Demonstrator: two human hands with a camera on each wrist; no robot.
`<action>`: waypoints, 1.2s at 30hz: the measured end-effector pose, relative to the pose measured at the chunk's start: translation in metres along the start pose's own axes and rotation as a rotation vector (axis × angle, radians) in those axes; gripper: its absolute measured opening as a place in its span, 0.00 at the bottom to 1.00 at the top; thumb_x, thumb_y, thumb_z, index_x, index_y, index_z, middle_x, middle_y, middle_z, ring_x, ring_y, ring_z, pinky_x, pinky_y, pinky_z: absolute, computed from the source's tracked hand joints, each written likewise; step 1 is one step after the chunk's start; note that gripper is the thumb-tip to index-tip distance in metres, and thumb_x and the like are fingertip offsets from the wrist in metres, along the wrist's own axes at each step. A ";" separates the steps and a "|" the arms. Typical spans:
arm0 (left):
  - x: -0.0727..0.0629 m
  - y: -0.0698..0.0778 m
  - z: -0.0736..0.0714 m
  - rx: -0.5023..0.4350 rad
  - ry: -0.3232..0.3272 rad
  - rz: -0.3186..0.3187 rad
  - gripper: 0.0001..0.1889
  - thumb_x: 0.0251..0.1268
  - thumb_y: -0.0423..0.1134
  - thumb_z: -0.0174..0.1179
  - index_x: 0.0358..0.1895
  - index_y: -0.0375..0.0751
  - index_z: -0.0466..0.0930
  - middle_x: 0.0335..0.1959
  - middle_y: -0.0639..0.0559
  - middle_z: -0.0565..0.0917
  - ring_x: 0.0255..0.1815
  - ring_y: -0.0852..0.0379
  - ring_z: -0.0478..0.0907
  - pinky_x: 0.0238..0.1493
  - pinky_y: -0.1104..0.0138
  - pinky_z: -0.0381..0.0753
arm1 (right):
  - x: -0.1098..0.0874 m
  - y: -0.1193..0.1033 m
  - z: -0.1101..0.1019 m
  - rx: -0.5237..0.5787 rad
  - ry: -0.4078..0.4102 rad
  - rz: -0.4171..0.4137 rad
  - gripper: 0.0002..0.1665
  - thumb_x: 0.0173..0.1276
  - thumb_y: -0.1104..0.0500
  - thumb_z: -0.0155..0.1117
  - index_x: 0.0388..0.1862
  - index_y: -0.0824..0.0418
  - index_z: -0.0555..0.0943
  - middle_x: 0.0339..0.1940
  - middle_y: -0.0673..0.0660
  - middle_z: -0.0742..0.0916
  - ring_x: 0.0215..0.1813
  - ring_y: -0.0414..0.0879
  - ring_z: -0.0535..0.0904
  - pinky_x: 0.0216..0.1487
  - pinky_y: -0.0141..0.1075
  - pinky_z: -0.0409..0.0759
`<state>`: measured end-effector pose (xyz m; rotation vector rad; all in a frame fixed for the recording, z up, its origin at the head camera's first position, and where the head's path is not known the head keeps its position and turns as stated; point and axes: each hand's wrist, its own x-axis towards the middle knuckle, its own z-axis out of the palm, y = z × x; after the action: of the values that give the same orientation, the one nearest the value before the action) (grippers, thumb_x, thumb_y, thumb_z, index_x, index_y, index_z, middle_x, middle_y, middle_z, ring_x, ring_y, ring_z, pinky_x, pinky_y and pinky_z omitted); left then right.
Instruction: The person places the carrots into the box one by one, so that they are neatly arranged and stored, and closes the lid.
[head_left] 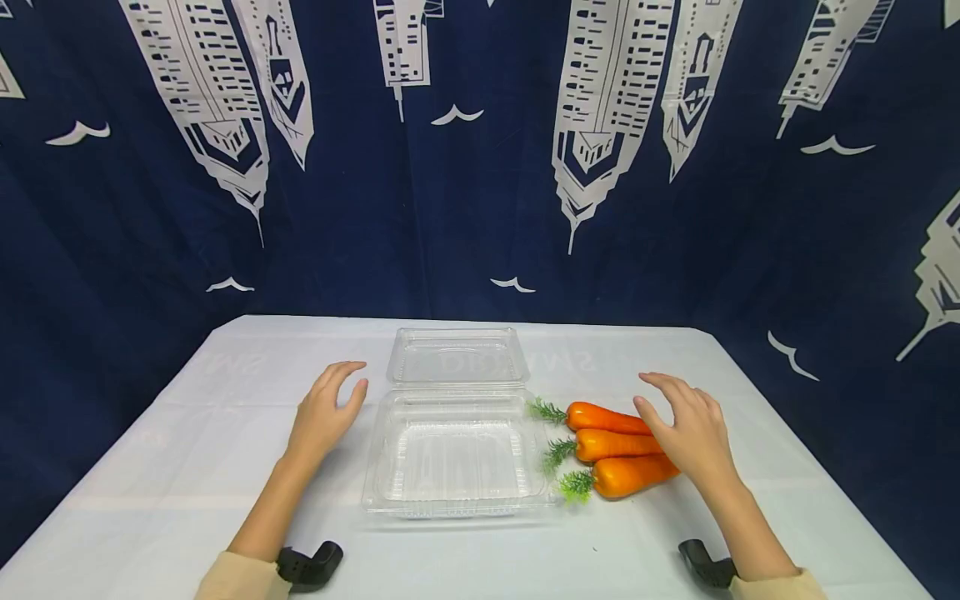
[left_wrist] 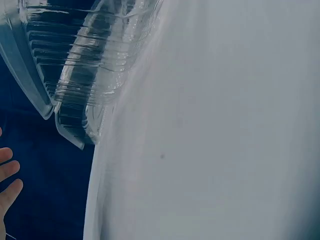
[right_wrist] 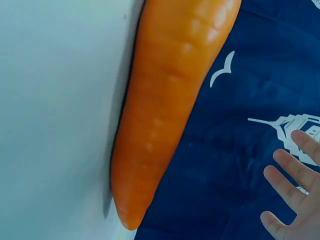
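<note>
Holding nothing in relaxed fingers [right_wrist: 282,186] of bare left hand [head_left: 324,414], beside clear rectangular plastic container [head_left: 450,507] at lower centre, and bare right hand [head_left: 692,429], near three orange, green-topped carrots [head_left: 617,444] at lower right.

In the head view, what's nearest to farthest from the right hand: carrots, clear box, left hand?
1. Carrots: beside the right hand, to its left.
2. Clear box: in the middle, left of the carrots.
3. Left hand: past the box's left side.

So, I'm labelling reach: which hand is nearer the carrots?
Right: the right hand is at the tip ends of the carrots; the left hand is across the clear container from them.
</note>
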<state>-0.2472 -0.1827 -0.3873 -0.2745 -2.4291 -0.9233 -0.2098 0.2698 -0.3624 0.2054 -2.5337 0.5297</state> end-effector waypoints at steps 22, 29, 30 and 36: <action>0.002 0.025 0.011 -0.612 0.294 -0.282 0.12 0.66 0.31 0.45 0.43 0.26 0.74 0.38 0.45 0.79 0.33 0.68 0.75 0.37 0.79 0.75 | -0.026 0.000 0.000 0.083 0.037 0.067 0.14 0.64 0.54 0.56 0.46 0.58 0.78 0.42 0.62 0.84 0.46 0.57 0.75 0.53 0.56 0.63; 0.003 0.015 0.024 -0.717 0.381 -0.323 0.12 0.65 0.31 0.43 0.40 0.26 0.74 0.30 0.56 0.77 0.28 0.64 0.76 0.33 0.76 0.77 | -0.029 0.003 0.001 0.130 0.027 0.082 0.13 0.64 0.55 0.56 0.45 0.57 0.79 0.42 0.61 0.84 0.45 0.56 0.76 0.51 0.55 0.63; 0.004 0.012 0.027 -0.734 0.381 -0.330 0.12 0.65 0.31 0.43 0.40 0.26 0.74 0.30 0.58 0.77 0.28 0.64 0.76 0.33 0.76 0.77 | -0.029 0.004 0.001 0.139 0.021 0.085 0.13 0.64 0.55 0.56 0.45 0.57 0.79 0.42 0.60 0.84 0.45 0.56 0.76 0.50 0.55 0.63; 0.000 0.012 0.035 -0.766 0.326 -0.340 0.12 0.65 0.31 0.41 0.42 0.26 0.72 0.32 0.57 0.76 0.30 0.64 0.75 0.34 0.73 0.77 | -0.030 0.010 0.001 0.181 -0.055 0.096 0.12 0.65 0.55 0.57 0.46 0.56 0.78 0.39 0.57 0.83 0.45 0.55 0.76 0.43 0.49 0.70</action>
<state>-0.2565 -0.1506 -0.4025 0.0346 -1.7598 -1.8698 -0.1875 0.2796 -0.3828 0.1673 -2.5585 0.8031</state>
